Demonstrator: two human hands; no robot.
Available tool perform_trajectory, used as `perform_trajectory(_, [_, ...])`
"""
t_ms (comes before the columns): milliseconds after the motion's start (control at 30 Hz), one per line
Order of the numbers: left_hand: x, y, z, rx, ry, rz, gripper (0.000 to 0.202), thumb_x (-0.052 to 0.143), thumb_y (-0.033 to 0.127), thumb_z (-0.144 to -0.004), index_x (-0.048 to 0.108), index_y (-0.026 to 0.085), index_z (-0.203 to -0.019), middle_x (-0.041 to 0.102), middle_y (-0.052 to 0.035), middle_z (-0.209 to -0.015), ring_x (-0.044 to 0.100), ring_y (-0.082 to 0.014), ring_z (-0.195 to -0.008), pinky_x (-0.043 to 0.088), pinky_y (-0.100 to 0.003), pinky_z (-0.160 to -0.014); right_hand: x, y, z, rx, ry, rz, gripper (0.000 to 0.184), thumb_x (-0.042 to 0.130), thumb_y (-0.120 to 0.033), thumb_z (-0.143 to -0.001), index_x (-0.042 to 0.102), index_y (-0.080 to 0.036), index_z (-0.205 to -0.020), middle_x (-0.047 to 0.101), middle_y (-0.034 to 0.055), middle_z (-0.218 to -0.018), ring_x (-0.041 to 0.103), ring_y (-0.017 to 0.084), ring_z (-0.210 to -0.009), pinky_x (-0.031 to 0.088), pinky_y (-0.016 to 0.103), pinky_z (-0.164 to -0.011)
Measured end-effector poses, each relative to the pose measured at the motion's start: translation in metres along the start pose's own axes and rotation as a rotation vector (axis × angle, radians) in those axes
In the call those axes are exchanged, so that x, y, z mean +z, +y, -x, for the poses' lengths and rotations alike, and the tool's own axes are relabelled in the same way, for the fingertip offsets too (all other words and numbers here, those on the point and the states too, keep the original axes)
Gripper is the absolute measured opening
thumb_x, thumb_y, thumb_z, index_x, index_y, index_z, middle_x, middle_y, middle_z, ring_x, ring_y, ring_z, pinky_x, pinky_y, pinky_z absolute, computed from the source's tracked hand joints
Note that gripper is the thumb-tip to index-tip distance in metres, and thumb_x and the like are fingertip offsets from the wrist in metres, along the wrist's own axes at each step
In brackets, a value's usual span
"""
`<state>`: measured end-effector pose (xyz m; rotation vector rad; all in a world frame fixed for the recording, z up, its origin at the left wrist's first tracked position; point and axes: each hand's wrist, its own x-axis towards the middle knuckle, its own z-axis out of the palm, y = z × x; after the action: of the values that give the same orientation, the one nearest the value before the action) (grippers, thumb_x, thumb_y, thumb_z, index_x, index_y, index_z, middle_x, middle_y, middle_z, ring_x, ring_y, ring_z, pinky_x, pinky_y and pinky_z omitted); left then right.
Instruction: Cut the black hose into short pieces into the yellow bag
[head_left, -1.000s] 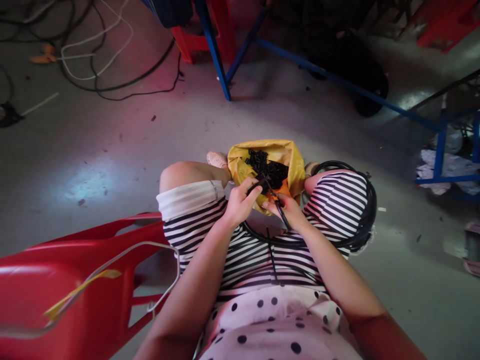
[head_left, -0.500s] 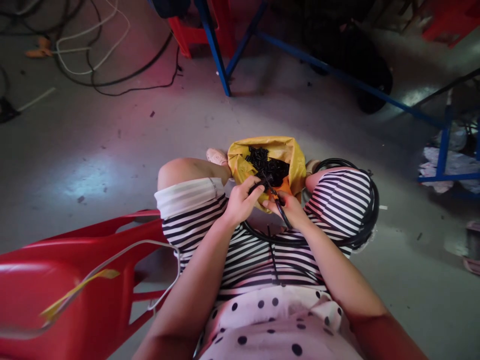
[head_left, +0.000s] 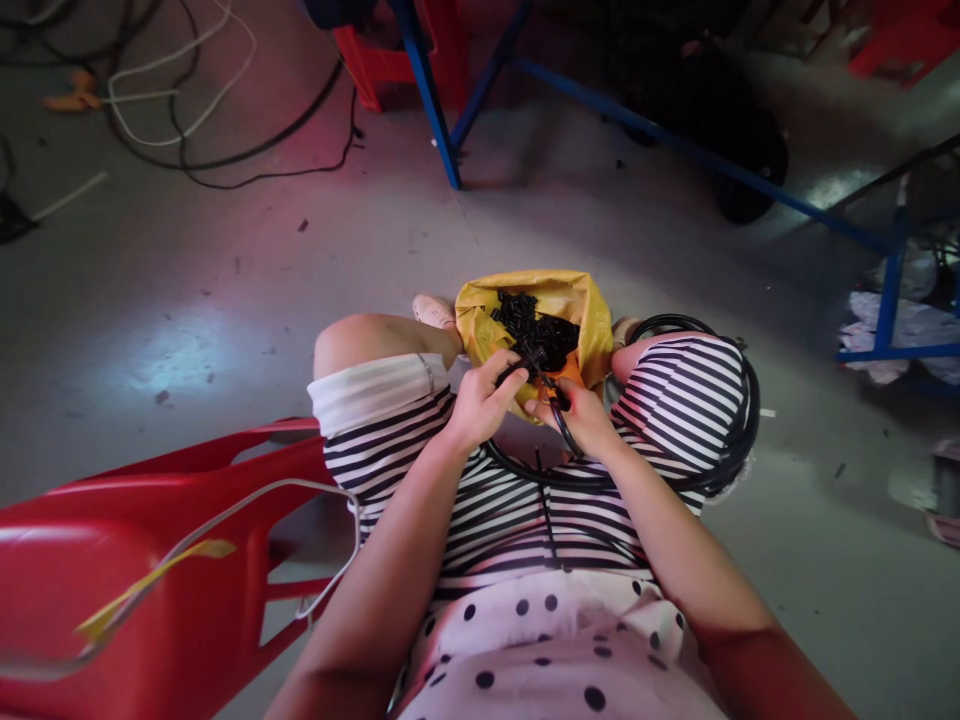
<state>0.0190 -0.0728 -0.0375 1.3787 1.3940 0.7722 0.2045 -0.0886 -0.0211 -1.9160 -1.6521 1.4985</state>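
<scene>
Across the striped shorts (head_left: 495, 510), a black tube (head_left: 517, 473) loops toward the right knee.
The left hand (head_left: 484, 402) pinches the tube; the right hand (head_left: 585, 418) is closed around a plier-like tool (head_left: 556, 398). Just beyond, a yellow bag (head_left: 598, 340) of small black pieces (head_left: 519, 312) sits between the shoes (head_left: 433, 310); farther off stand a blue metal frame (head_left: 429, 95) and a red stool (head_left: 444, 80).
</scene>
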Motion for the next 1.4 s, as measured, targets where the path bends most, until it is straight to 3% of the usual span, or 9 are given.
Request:
perform_trajectory(1033, [-0.0024,0.0013,-0.0007,-0.002,-0.059,0.012,0.023,0.053,0.040,-0.093,0.062,0.019,-0.090,0.059,0.0014,-0.076,0.051,-0.0142,-0.070,0.040,-0.025,-0.067,-0.0028,-0.0052,0.0006,-0.003,-0.031,0.070,0.030,0.069,-0.051,-0.079,0.059,-0.023,-0.086,0.063,-0.0011,-0.075,0.057,0.017,-0.069,0.037,0.026,-0.063])
perform_trajectory(1400, [-0.0011,0.0012,0.0001,-0.053,-0.057,0.108,0.026,0.055,0.043,-0.091,0.061,0.018,-0.088,0.054,0.0018,-0.069,0.047,-0.0128,-0.064,0.037,-0.025,-0.058,-0.0008,-0.0042,0.0008,-0.017,-0.028,0.141,0.031,0.069,-0.053,-0.079,0.058,-0.025,-0.085,0.060,-0.0007,-0.072,0.055,0.018,-0.067,0.033,0.026,-0.060])
